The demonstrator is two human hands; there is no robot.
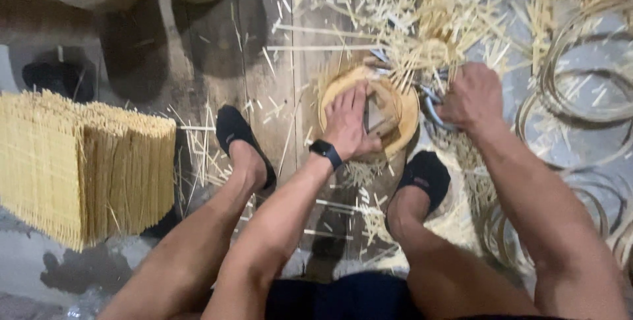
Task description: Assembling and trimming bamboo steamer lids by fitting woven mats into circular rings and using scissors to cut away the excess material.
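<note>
The left hand [347,124] lies palm down on a round wooden block [407,110] near the middle of the view, its fingers together and stretched flat toward twelve o'clock, pressing against a small dark piece of wood [377,117] that rests on the block at the hand's three o'clock side. A black wristband [326,153] sits on that wrist. The right hand [472,96] is at three o'clock from the block, just beside its rim, fingers curled tight around the handle of a metal blade [430,108] whose curved edge shows below the knuckles. At twelve o'clock from the block lies a loose heap of pale split sticks [409,17], some touching the block's far rim. Thin coiled strips [580,76] lie at three o'clock, well apart from the block. Far at nine o'clock stands a tidy stack of bundled sticks [79,162]. Two feet in black slippers [241,142] rest on the plank floor [264,63] at seven and five o'clock from the block.
</note>
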